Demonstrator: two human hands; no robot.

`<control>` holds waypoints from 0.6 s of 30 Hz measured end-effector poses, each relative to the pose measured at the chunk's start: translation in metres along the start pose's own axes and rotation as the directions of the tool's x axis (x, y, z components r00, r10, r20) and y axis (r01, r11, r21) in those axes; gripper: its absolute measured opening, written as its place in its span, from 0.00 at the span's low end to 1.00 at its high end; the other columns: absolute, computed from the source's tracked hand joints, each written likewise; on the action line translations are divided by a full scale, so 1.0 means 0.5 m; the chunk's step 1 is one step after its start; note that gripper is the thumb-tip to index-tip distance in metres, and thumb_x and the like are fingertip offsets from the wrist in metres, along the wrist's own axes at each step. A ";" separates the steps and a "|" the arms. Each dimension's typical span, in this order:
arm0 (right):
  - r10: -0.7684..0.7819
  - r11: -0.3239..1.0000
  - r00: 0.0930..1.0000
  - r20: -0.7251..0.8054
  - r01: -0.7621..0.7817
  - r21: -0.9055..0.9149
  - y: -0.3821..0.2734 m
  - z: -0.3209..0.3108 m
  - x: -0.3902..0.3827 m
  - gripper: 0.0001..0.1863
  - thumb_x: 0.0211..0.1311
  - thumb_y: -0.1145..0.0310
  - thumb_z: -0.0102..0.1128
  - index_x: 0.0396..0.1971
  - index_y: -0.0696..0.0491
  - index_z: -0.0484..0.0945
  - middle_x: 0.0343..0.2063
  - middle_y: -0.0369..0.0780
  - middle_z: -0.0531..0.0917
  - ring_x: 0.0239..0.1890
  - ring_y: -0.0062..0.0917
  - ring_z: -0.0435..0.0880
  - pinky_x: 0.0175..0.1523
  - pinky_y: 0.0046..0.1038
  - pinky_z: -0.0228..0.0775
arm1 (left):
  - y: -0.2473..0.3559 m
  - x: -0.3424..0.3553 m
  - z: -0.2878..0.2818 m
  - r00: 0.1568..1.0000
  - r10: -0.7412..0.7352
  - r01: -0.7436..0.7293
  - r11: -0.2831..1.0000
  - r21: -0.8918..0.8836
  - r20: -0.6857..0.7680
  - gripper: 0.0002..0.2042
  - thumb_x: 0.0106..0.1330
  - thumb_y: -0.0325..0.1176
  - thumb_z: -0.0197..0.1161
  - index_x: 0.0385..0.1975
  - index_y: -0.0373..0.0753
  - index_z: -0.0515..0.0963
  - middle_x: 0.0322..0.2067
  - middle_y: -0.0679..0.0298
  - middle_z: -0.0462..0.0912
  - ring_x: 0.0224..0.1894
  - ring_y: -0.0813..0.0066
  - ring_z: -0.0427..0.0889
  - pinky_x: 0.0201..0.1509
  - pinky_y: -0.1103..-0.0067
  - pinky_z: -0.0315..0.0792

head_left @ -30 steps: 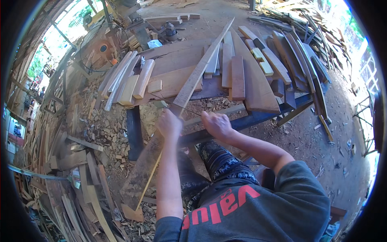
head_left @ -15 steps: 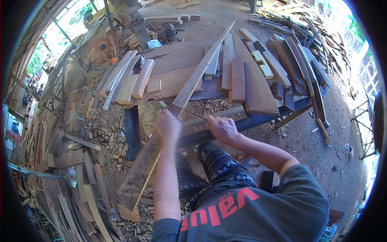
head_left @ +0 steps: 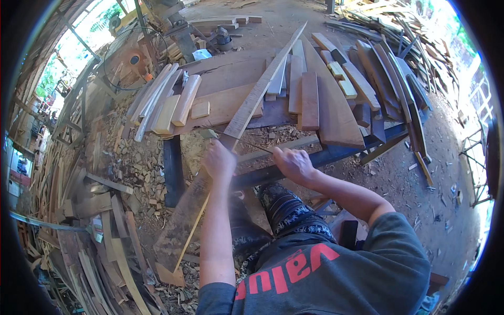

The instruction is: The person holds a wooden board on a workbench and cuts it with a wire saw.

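A long, narrow wooden board (head_left: 265, 84) slants across the bench, its far end tapering to a point. My left hand (head_left: 219, 160) is closed round the board's near end. In the closed fingers of my right hand (head_left: 295, 165) is a thin, dark rod-like tool (head_left: 255, 145), which reaches left to the board near my left hand. Whether it is a file or a blade I cannot tell. Just beyond my left fingers is a small pale block (head_left: 208, 134).
Wood pieces lie along the bench's wooden top (head_left: 226, 71), among them a reddish-brown block (head_left: 310, 100) and a wide tapered board (head_left: 331, 105). A dark bench rail (head_left: 315, 160) runs before me. Offcuts (head_left: 142, 178) litter the ground left. A round fan (head_left: 135, 59) stands far left.
My right hand has shifted slightly right and away from me, drawing the thin tool rightward across the board. My left hand stays at the board's near end.
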State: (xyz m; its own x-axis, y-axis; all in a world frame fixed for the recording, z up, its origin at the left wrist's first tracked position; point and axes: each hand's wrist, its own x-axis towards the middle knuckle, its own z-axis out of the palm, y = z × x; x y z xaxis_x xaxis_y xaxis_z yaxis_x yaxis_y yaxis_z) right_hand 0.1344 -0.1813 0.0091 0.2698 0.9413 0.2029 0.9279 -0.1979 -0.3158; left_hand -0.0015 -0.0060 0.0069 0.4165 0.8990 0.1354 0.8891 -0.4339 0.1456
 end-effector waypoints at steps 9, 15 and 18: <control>-0.035 0.999 0.999 -0.001 0.035 -0.006 -0.057 0.055 0.138 0.06 0.61 0.71 0.51 0.37 0.54 0.69 0.26 0.46 0.84 0.31 0.38 0.86 0.34 0.39 0.78 | 0.001 -0.001 -0.009 0.999 0.009 -0.009 1.000 0.001 0.041 0.22 0.53 0.43 0.69 0.43 0.35 0.74 0.36 0.53 0.84 0.44 0.55 0.84 0.48 0.61 0.76; 0.057 0.998 0.991 0.118 -0.054 -0.028 -0.007 -0.025 -0.004 0.07 0.60 0.71 0.52 0.37 0.55 0.69 0.27 0.46 0.84 0.33 0.37 0.87 0.37 0.38 0.78 | 0.008 -0.005 -0.010 1.000 0.003 -0.003 1.000 -0.002 -0.010 0.23 0.51 0.43 0.70 0.42 0.36 0.73 0.36 0.53 0.84 0.43 0.56 0.84 0.46 0.63 0.77; 0.097 0.994 0.987 0.130 -0.090 -0.063 -0.019 -0.017 0.008 0.06 0.60 0.71 0.52 0.35 0.55 0.69 0.27 0.46 0.84 0.33 0.37 0.87 0.36 0.38 0.78 | 0.013 -0.005 -0.012 0.997 0.035 -0.033 0.999 0.028 -0.064 0.23 0.51 0.42 0.70 0.42 0.37 0.72 0.35 0.54 0.84 0.42 0.57 0.84 0.47 0.63 0.77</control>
State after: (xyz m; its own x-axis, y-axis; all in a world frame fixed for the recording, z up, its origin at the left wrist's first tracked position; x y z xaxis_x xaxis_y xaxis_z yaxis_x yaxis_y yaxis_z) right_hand 0.1290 -0.1778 0.0207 0.3231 0.9451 0.0486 0.9142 -0.2985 -0.2740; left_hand 0.0022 -0.0116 0.0135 0.4340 0.8777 0.2030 0.8799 -0.4614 0.1138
